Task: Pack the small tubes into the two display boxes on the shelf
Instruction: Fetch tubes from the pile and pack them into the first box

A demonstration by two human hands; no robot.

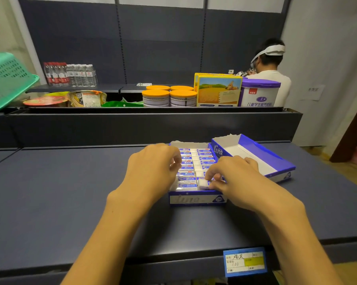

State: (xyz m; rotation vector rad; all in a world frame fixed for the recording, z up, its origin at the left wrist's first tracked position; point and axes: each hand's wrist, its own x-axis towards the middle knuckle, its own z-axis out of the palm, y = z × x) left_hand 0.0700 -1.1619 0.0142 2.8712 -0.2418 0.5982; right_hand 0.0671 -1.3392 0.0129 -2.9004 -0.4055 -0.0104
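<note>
A blue and white display box (196, 199) stands on the dark shelf in front of me, filled with two rows of small white and blue tubes (187, 161). My left hand (153, 169) hovers over the box's left row with its fingers curled at the tubes. My right hand (233, 177) pinches a small tube (203, 183) at the near end of the right row. A second display box (276, 161) lies behind and to the right, its white inside bare where visible.
A blue price tag (244, 262) hangs on the shelf's (70, 192) front edge. Behind a raised ledge stand orange-lidded tins (169, 96), a yellow carton (218, 90), a purple tub (260, 92), noodle bowls and bottled water. A green basket (6, 79) sits far left. A person (270, 64) stands at the back right.
</note>
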